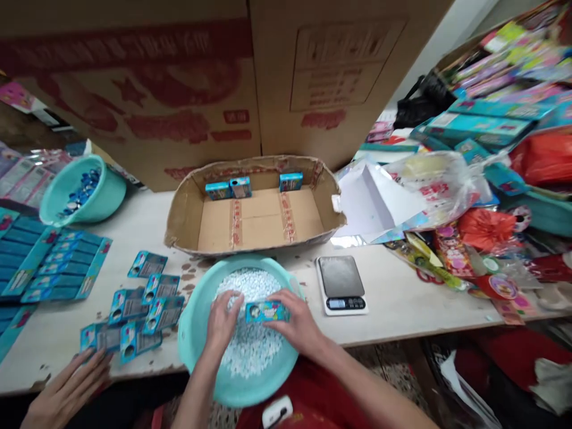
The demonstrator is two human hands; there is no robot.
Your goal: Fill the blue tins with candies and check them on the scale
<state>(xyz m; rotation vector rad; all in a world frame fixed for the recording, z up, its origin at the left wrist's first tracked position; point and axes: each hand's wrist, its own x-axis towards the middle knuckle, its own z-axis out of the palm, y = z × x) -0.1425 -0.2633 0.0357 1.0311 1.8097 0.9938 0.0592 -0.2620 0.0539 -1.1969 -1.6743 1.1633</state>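
Observation:
In the head view, my right hand grips a small blue box by its right end, thumb below and fingers on top. The box is held level over a turquoise basin of small white and pale blue pellets. My left hand is over the pellets, left of the box and apart from it. Its fingers are curled inward, and whatever they hold is hidden. Just beyond the basin stands a low cardboard box with three small blue boxes against its back wall.
Another person's hand reaches toward several blue boxes at left. Behind them are blue trays and a turquoise bowl. A digital scale sits right of the basin. Large cartons block the back; packaging clutters the right.

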